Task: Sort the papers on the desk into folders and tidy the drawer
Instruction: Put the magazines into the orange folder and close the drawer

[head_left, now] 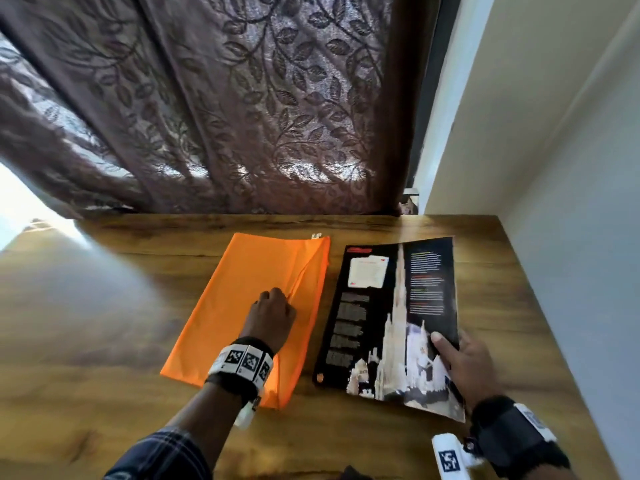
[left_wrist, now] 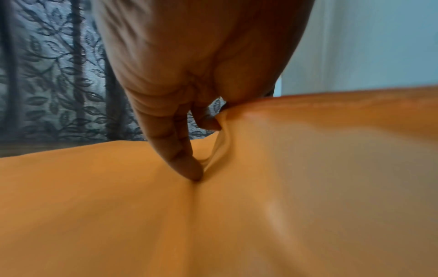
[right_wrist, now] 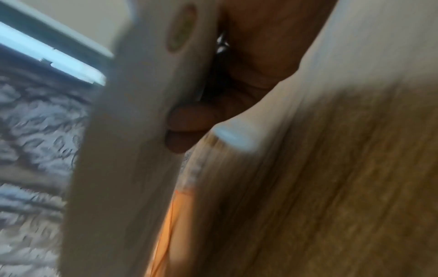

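Observation:
An orange folder (head_left: 235, 306) lies flat on the wooden desk (head_left: 104, 341), its top flap raised along a crease. My left hand (head_left: 273, 313) sits on it, fingers curled and pinching that flap. The left wrist view shows a fingertip (left_wrist: 192, 172) pressed into the orange folder (left_wrist: 94, 206) beside the lifted flap. To the right lies a dark printed sheet (head_left: 391, 306) with a white tower picture. My right hand (head_left: 464, 362) grips its near right edge, thumb on top. In the blurred right wrist view, curled fingers (right_wrist: 189, 120) lie under the printed sheet's pale underside (right_wrist: 123, 168).
A brown leaf-patterned curtain (head_left: 207, 98) hangs behind the desk's far edge. A pale wall (head_left: 571, 168) runs close along the desk's right side. Bare wood stretches to the left of the folder and along the near edge.

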{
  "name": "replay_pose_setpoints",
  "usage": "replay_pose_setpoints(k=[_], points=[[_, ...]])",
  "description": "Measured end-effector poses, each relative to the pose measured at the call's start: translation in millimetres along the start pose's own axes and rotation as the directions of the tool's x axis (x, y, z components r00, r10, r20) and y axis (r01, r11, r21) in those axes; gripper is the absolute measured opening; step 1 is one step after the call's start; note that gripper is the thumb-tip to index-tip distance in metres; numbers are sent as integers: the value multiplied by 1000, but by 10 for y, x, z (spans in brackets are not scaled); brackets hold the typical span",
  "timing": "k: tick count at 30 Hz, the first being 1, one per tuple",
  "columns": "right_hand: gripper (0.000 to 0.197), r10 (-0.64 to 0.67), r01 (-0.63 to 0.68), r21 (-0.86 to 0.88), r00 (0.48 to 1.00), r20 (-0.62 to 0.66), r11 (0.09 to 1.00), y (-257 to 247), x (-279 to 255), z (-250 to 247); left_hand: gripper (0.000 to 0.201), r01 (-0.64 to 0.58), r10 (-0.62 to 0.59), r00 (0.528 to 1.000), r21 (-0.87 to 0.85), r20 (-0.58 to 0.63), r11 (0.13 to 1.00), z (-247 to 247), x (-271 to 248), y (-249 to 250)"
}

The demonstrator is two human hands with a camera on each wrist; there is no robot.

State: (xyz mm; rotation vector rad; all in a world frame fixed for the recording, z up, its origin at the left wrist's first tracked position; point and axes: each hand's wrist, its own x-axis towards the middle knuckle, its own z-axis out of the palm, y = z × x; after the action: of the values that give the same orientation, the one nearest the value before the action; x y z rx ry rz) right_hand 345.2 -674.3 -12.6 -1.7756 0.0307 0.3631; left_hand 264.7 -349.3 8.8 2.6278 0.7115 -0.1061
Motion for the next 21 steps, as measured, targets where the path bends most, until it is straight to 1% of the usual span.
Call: replay_pose_setpoints(k=[2,5,7,9,11,13,15,17,19,21], points=[[11,-30,34,-40,996,83,999,-79,-7,97,20,22,-24,1000,-98,-12,995,-68,1,-86],[9,-53,58,-20,979,195,998,-230,-2,166,18,58,-63,998,-154,-27,986,-104,7,-191],[11,-80,83,-6,972,221,997,-309,22,142,14,56,-69,996,-193,-61,980,-103,3,-232],[14,-120,124,-5,969,216,992,-383,36,91,12,54,-73,994,-216,-81,975,-92,-14,-270],[17,-138,150,-35,964,229,988,-421,43,46,14,22,-39,994,-162,-102,987,-95,-40,-276],[17,-135,161,-77,954,266,984,-421,59,50,17,-15,11,989,-25,-150,1000,-116,-66,-260],[15,-120,169,-130,941,317,977,-394,88,103,15,-21,30,983,53,-181,998,-153,-94,-224],[16,-103,167,-144,921,375,975,-357,127,196,15,-18,35,987,109,-156,994,-182,-123,-185],[17,-97,171,-141,902,420,975,-335,158,304,19,-44,70,990,207,-120,977,-180,-146,-149],[16,-100,184,-156,895,435,970,-314,193,410,21,-71,102,990,268,-102,961,-187,-179,-96]])
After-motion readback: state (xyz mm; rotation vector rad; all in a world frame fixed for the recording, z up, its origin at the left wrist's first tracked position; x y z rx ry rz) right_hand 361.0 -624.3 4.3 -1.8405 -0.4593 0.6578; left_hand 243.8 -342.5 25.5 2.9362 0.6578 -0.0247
